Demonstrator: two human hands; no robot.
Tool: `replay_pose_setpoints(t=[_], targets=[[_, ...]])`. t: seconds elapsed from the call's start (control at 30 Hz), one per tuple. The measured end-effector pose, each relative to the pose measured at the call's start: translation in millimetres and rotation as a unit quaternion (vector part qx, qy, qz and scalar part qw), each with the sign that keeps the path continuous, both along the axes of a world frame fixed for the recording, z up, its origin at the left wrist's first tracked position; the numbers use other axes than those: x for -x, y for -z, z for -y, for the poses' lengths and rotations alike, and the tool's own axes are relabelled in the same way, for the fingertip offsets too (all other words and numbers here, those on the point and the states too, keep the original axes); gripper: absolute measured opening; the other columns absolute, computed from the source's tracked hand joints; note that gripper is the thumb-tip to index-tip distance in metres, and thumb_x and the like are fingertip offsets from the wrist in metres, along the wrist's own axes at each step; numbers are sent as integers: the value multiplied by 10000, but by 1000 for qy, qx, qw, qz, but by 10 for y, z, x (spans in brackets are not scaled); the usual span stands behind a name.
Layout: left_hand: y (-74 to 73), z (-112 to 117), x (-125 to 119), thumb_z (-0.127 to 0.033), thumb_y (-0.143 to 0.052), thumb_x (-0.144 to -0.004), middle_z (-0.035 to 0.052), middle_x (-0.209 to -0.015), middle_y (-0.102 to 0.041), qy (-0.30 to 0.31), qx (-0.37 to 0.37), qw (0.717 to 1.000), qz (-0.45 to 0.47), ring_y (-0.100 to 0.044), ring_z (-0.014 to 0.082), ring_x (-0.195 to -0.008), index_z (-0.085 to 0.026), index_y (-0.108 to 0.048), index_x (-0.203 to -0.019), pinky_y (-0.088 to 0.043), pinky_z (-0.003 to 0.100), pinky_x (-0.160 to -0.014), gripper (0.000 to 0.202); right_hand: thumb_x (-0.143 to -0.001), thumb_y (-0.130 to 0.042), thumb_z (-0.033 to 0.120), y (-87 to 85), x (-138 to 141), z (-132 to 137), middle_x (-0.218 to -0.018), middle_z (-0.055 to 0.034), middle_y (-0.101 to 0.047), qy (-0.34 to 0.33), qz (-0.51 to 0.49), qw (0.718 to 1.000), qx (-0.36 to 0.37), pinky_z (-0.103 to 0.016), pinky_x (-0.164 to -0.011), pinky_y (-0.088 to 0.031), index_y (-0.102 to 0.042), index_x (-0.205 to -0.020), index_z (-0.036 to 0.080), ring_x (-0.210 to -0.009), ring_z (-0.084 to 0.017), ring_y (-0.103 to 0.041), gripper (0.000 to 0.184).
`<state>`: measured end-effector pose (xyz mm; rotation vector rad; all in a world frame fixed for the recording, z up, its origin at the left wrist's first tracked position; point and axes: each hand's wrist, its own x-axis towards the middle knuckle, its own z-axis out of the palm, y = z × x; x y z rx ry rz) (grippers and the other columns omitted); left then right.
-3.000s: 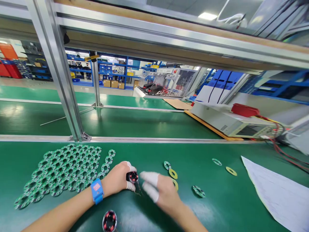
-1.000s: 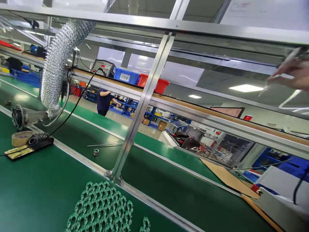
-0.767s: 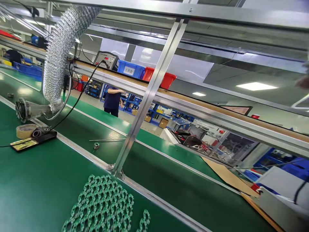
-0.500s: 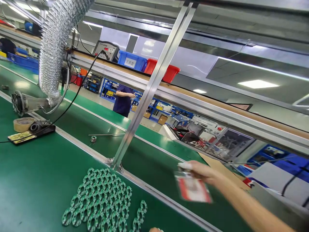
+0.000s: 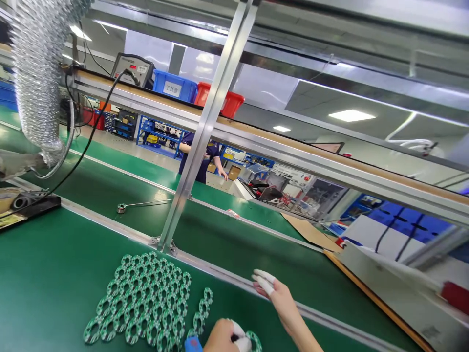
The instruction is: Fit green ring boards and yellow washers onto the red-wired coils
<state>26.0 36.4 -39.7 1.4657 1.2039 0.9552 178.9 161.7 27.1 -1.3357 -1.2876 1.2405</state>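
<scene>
My left hand (image 5: 224, 336), at the bottom edge, wears white finger covers. Its fingers are bent closed on a green ring-shaped circuit board (image 5: 254, 341), partly cut off by the frame. A blue object (image 5: 193, 344) shows beside that wrist; its kind is unclear. My right hand (image 5: 275, 292), also with white finger covers, reaches over the metal rail with fingers stretched out and nothing in them. To the left lies a block of linked green ring-shaped circuit boards (image 5: 146, 300), and a short separate strip (image 5: 202, 310) of the same rings sits nearer my left hand.
An aluminium post (image 5: 205, 127) rises from the rail (image 5: 227, 275) across the green bench. Beyond it are a small wire-wound part (image 5: 121, 209) and a red-and-white packet (image 5: 232, 213). A foil duct (image 5: 36, 78) hangs left. A person (image 5: 200, 156) stands across the benches.
My right hand has let go of the red-and-white packet and come back toward me. My left hand has come further into view with a ring board. The view has shifted right.
</scene>
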Motion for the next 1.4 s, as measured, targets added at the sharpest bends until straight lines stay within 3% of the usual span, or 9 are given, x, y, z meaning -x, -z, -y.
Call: replay_pose_setpoints(t=[0.1, 0.2, 0.37, 0.6, 0.73, 0.87, 0.97, 1.17, 1.4], targets=[[-64, 7, -30, -333, -522, -803, 35, -769, -639, -48, 4, 999, -21, -574, 208, -808, -141, -642, -730, -429, 291, -716, 238, -524, -782, 372, 78, -185, 574, -778, -70, -694, -22, 56, 995, -83, -332, -604, -540, -710, -858, 182, -719, -246, -633, 391], [-125, 26, -17, -314, -471, -783, 25, -685, -620, -44, -7, 999, -29, -553, 187, -749, -126, -629, -677, -396, 269, -663, 267, -609, -727, 372, 135, -200, 1010, -880, -82, -662, -59, 125, 974, -177, -316, -602, -538, -677, -1040, 195, -734, -217, -601, 469], [-213, 61, 66, -318, -470, -744, 6, -618, -592, -11, -40, 999, -30, -515, 154, -669, -126, -609, -630, -372, 241, -611, 263, -657, -685, 287, 209, -140, 1345, -915, -72, -597, -111, 203, 939, -254, -293, -562, -525, -599, -1187, 218, -695, -185, -548, 541], [-396, 160, 83, -315, -488, -740, 0, -591, -583, 31, -71, 996, -45, -510, 141, -627, -131, -604, -615, -377, 225, -581, 251, -687, -677, 352, 195, -132, 1447, -810, -63, -582, -113, 250, 923, -270, -281, -503, -496, -693, -1007, 225, -609, -171, -525, 344], [-461, 239, 83, -331, -475, -779, 33, -698, -613, 23, -91, 992, -82, -534, 169, -715, -128, -630, -698, -404, 257, -666, 269, -672, -683, 364, 178, -167, 1411, -780, -60, -580, -90, 259, 925, -264, -277, -496, -481, -708, -965, 214, -600, -170, -518, 331], [-414, 337, 129, -490, -718, -600, 89, -944, -601, -4, -176, 945, -274, -491, 267, -922, -133, -639, -900, -382, 368, -807, 473, -670, -658, 369, 273, -276, 1321, -743, -45, -574, -53, 212, 956, -197, -267, -484, -480, -714, -916, 191, -582, -157, -510, 309], [-356, 355, 144, -514, -768, -549, 68, -895, -597, 30, -186, 902, -388, -493, 255, -881, -149, -637, -850, -392, 359, -769, 491, -698, -609, 409, 354, -318, 1279, -715, -55, -593, -75, 182, 968, -156, -260, -436, -485, -709, -894, 152, -575, -165, -524, 338], [-293, 298, 124, -507, -767, -579, 54, -876, -602, 49, -180, 885, -426, -499, 245, -886, -162, -636, -816, -390, 347, -758, 439, -714, -582, 396, 359, -169, 1396, -751, -59, -582, -150, 144, 972, -105, -250, -452, -470, -702, -868, 153, -618, -171, -532, 312], [-261, 304, 100, -469, -723, -636, 63, -861, -599, 54, -175, 885, -429, -506, 245, -870, -162, -625, -780, -401, 351, -754, 353, -732, -539, 330, 320, -131, 1490, -776, -52, -530, -157, 253, 945, -138, -255, -507, -460, -676, -977, 161, -617, -165, -527, 328]])
